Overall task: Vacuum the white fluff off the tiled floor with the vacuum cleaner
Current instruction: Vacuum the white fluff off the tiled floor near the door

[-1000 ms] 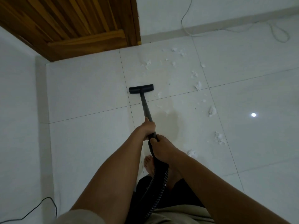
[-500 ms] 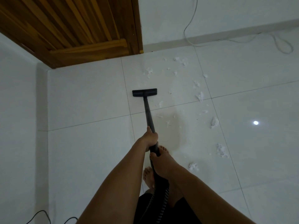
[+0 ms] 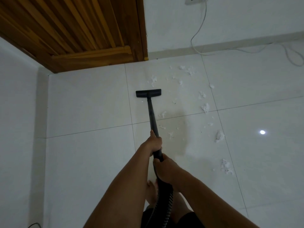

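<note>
Both hands grip vacuum: left hand (image 3: 153, 143) round wand (image 3: 152, 116), right hand (image 3: 164, 170) round hose (image 3: 166, 203) end, farther from floor head (image 3: 148, 93). White fluff (image 3: 205, 107) scattered right of floor head, some beyond it. Floor head seems flat on tiled floor (image 3: 90, 104); hard to tell. Steer it right in slow, overlapping strokes.

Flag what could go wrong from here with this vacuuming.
1. The left hand grips the wand with the floor head left of most white fluff; straight strokes may miss the clumps on the right.
2. The hose hangs from the right hand beside a bare foot; a step could snag it.
3. A white cable loops on the floor beyond the far fluff; the head might catch it.
</note>
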The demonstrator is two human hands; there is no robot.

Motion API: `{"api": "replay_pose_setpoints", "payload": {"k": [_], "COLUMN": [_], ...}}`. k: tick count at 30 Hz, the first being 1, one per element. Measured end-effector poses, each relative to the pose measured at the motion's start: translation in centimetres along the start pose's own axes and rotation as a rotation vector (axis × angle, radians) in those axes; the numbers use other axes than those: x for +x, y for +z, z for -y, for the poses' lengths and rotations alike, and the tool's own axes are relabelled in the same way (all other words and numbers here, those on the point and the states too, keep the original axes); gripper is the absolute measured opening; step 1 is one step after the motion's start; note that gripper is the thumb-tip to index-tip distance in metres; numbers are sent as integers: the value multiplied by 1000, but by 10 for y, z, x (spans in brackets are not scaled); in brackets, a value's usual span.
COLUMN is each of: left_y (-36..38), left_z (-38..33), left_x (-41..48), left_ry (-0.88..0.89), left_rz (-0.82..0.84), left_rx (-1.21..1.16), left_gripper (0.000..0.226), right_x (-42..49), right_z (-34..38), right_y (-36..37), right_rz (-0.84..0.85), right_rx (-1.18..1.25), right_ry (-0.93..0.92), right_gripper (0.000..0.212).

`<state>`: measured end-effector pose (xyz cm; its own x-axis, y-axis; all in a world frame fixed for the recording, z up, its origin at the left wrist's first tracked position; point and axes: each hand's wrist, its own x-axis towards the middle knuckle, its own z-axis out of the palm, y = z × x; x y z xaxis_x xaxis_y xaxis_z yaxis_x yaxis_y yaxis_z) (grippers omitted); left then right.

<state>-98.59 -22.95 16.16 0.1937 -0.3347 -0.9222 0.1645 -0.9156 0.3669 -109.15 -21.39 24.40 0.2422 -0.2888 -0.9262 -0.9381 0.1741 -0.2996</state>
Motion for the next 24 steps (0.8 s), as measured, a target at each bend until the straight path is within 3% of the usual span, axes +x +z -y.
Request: {"api": "replay_pose_setpoints", "payload": {"k": [7, 24], "left_y": [-3, -22], "left_z": [-24, -54], "left_x": [12, 1], "left_ry": [-6, -17], "left_rz": [-20, -8], "left_rx": [2, 94], "left_gripper": [67, 65], "right_x": [-5, -14], "right_z": [20, 50], "right_y": [-34, -52], "right_rz": [77, 126], "right_rx": [189, 330], "right_ry": [35, 39], "right_gripper": [36, 38]}}
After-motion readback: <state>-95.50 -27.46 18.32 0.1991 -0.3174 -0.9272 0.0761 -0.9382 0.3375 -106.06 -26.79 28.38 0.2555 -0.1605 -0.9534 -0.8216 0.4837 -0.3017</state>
